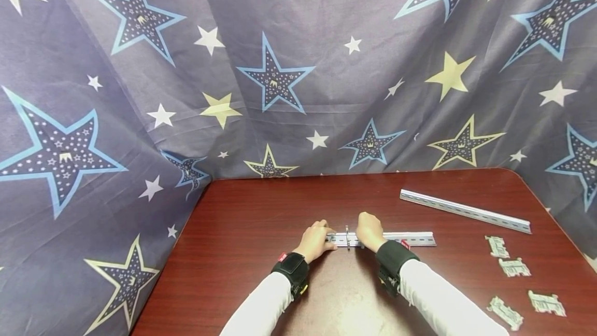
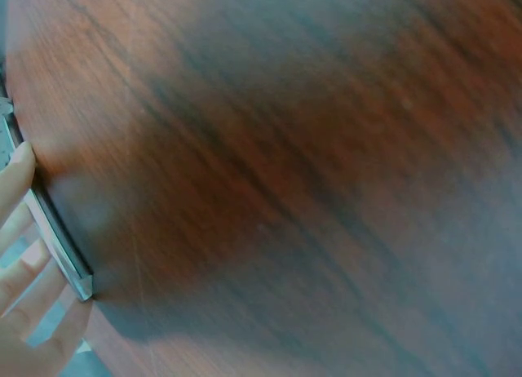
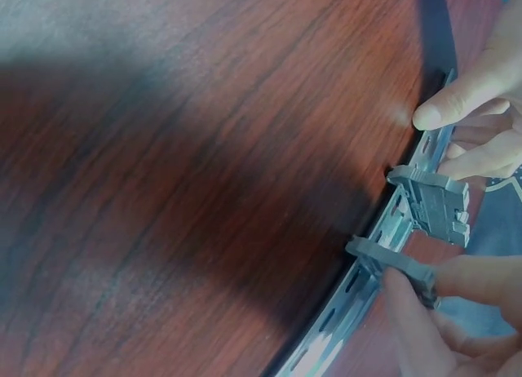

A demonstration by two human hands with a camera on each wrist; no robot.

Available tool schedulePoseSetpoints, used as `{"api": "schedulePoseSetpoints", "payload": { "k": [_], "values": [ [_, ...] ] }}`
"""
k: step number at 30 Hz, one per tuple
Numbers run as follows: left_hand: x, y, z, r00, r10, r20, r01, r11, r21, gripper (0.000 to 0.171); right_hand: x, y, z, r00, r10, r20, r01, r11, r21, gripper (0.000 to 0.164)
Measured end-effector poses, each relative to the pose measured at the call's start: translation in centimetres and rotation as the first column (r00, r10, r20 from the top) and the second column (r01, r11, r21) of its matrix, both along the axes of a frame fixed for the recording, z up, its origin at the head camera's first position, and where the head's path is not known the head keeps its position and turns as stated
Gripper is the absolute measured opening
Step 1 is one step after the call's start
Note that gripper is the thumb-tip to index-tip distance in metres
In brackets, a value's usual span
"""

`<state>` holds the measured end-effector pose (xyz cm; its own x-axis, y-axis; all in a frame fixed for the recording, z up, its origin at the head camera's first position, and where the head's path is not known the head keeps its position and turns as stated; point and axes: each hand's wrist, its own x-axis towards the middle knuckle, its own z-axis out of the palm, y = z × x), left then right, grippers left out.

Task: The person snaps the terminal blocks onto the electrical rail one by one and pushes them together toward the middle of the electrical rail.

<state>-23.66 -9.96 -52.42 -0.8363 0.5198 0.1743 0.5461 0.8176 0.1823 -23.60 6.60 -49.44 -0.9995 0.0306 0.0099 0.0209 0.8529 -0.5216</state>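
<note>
A slotted metal DIN rail (image 1: pixel 410 239) lies crosswise on the table ahead of me. My left hand (image 1: pixel 313 241) grips its left end, thumb on the near edge and fingers across the far side; the left wrist view shows the rail's end (image 2: pixel 65 250) past the thumb. One grey DIN-rail clip piece (image 3: pixel 436 204) stands upright across the rail between my hands. My right hand (image 1: pixel 370 231) pinches a second grey clip piece (image 3: pixel 383 256) between thumb and finger, at the rail just right of the first. Whether this second piece is seated on the rail, I cannot tell.
Another metal rail (image 1: pixel 466 211) lies slanted at the back right of the table. Several loose pale clip pieces (image 1: pixel 515 267) lie at the right side. A star-patterned cloth (image 1: pixel 280 128) hangs behind the red-brown table (image 1: pixel 224 253).
</note>
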Motion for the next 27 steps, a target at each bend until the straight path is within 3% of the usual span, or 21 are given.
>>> {"api": "schedulePoseSetpoints", "payload": {
  "k": [10,27],
  "values": [
    [0.0,0.1,0.1,1.0,0.002,0.009,-0.002,1.0,0.003,0.036,-0.1,0.7,-0.5,0.997,0.049,-0.052,-0.048,0.999,0.02,0.001],
    [0.0,0.1,-0.1,1.0,0.004,-0.005,-0.004,1.0,0.019,0.035,0.4,1.7,1.3,0.999,0.026,0.043,-0.025,0.999,-0.031,0.029]
  ]
}}
